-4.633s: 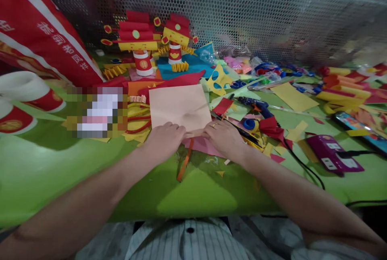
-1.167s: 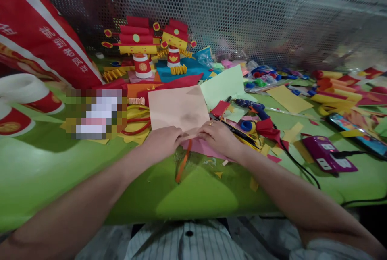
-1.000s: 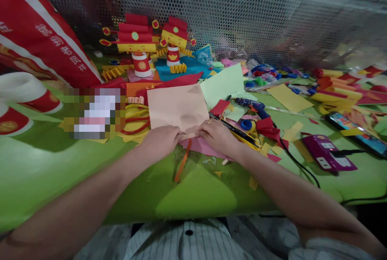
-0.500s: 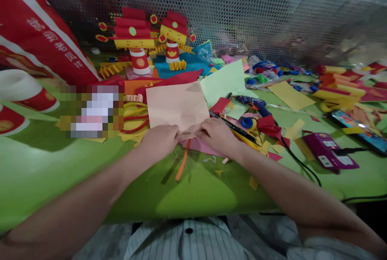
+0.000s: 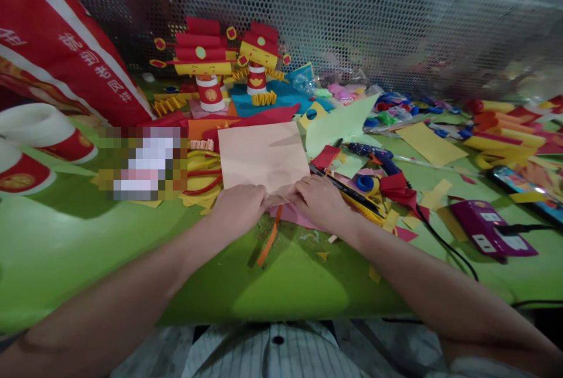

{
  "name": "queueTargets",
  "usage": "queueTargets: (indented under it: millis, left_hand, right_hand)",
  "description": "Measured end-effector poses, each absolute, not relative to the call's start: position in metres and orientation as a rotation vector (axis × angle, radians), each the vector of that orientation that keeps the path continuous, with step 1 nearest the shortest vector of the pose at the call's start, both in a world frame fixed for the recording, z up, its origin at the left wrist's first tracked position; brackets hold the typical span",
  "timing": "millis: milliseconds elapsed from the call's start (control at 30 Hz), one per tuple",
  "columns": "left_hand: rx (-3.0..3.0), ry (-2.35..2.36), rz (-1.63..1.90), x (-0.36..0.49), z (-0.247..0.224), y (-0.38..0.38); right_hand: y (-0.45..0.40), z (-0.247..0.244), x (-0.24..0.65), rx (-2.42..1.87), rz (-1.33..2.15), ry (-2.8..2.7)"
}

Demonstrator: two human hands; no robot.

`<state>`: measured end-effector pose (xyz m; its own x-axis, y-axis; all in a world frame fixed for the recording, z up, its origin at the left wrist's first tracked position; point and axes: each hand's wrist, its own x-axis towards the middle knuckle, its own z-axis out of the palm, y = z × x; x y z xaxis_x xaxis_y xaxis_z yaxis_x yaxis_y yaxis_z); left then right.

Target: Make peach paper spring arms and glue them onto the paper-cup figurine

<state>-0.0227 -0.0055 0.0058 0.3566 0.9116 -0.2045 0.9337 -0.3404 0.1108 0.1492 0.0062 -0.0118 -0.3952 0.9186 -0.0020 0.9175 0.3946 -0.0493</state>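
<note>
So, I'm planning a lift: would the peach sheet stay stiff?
The peach sheet is probably light, as it looks thin. It likely flexes rather than staying rigid: its near edge seems bent at the fingers.

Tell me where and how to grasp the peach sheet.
Pinch the peach sheet by its near edge, from the wearer's side, as the left grip and right grip do; that edge looks folded, likely easier to hold than the broad face.

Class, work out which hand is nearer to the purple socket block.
Right. The right hand is to the left of the purple socket block; the left hand is farther left, beyond it.
</note>
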Motion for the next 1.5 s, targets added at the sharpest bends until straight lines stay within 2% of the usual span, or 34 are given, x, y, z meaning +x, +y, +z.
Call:
queueTargets:
  millis: [300,600,967,1200,1500]
  left_hand:
    - [2.504,1.680,-0.171,-0.021,0.005,-0.010]
    - [2.874,1.520,-0.083,-0.018,0.008,-0.013]
    - [2.809,1.509,-0.141,-0.017,0.011,-0.015]
    - [2.504,1.371,-0.050,-0.029,0.005,-0.001]
    - [2.600,1.403,-0.292,-0.030,0.011,-0.004]
  right_hand:
    - [0.003,-0.011,0.145,-1.735,-0.007,-2.642]
    - [0.003,-0.010,0.146,-1.742,-0.037,-2.677]
    - [0.005,-0.007,0.145,-1.825,0.046,-2.628]
    - [0.008,-0.008,0.147,-1.834,0.108,-2.597]
    - [0.008,-0.010,0.146,-1.820,0.101,-2.591]
